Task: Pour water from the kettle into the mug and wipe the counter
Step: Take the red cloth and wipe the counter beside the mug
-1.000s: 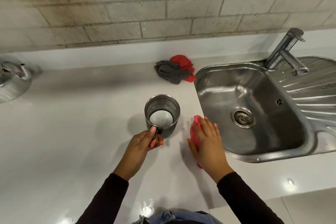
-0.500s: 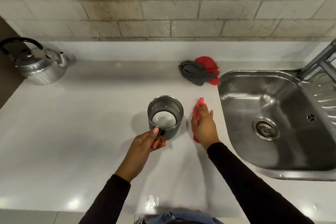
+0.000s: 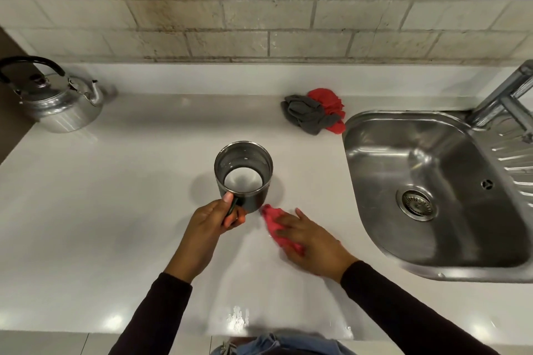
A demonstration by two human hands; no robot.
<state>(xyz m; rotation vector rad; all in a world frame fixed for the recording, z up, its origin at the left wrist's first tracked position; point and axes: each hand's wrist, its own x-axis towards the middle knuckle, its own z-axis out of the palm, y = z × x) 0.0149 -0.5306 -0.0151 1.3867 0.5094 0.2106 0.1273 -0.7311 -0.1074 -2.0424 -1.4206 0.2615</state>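
Observation:
A steel mug [image 3: 243, 174] stands upright on the white counter [image 3: 115, 210], with water in its bottom. My left hand [image 3: 212, 220] grips the mug's dark handle on the near side. My right hand [image 3: 310, 239] lies flat on a pink cloth [image 3: 277, 223], pressing it on the counter just right of the mug and nearer to me. A silver kettle [image 3: 60, 104] with a black handle sits at the counter's far left corner, apart from both hands.
A steel sink [image 3: 432, 190] with a drain is set into the counter at right, its tap [image 3: 501, 101] at the far right edge. Crumpled grey and red cloths [image 3: 314, 112] lie by the sink's back left corner. A tiled wall runs behind.
My right hand has slid the pink cloth from beside the mug toward me and turned to point left. The left hand stays on the mug handle. The view shifted.

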